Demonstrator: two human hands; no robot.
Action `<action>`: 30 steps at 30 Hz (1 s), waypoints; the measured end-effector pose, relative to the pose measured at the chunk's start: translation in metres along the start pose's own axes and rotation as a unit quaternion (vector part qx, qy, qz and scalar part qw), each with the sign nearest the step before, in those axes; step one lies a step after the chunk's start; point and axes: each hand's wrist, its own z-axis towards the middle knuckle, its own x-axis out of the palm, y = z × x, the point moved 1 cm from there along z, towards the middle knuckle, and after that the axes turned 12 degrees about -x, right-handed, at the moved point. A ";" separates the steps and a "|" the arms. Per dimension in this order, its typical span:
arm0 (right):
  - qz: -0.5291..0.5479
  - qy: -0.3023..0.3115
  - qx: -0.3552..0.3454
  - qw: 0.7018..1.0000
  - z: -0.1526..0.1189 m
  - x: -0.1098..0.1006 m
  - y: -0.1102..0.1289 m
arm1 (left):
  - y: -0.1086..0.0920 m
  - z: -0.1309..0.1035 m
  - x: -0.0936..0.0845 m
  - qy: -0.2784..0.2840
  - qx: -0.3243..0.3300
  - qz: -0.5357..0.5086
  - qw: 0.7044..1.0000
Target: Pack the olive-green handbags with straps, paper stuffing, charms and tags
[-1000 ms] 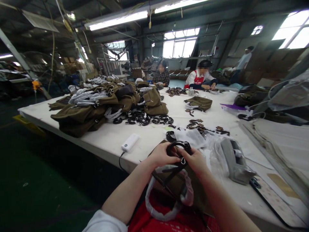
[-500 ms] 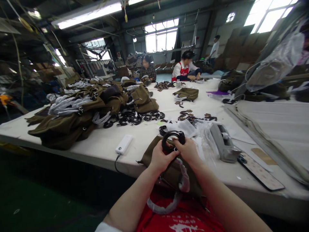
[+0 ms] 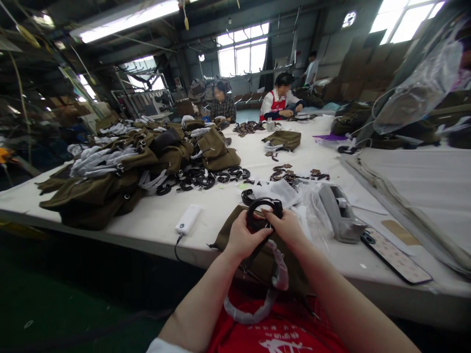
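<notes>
A dark coiled strap (image 3: 260,202) is pinched between both hands above an olive bag (image 3: 230,228) at the table's front edge. My left hand (image 3: 243,235) closes on the coil's lower left side. Fingers of my right hand (image 3: 287,226) grip its right side, and the two hands nearly meet at a small metal piece. The bag's handle (image 3: 280,269), wrapped in pale film, hangs below my hands toward the red apron (image 3: 272,333). Another dark coil (image 3: 248,196) lies just behind the held one.
Olive bags (image 3: 99,196) are heaped at the left, beside several dark coiled straps (image 3: 200,179). A white power bank (image 3: 188,218), a grey tape dispenser (image 3: 340,215) and a phone (image 3: 397,257) lie nearer. Two people sit across the table; another stands behind.
My hands stay on the coiled strap, with only a slight shift of the fingers. The view has moved a little, and the person in red across the table has changed arm position.
</notes>
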 end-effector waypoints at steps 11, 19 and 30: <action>0.075 0.032 0.019 0.996 -0.007 -0.002 -0.002 | -0.001 0.002 -0.005 0.010 -0.054 -0.058 0.997; 0.113 0.064 0.048 0.990 -0.008 0.002 -0.005 | -0.002 0.004 -0.006 -0.005 -0.157 -0.160 0.975; -0.011 0.030 -0.033 0.999 -0.005 -0.003 -0.007 | -0.003 -0.002 -0.003 0.063 -0.242 -0.153 0.956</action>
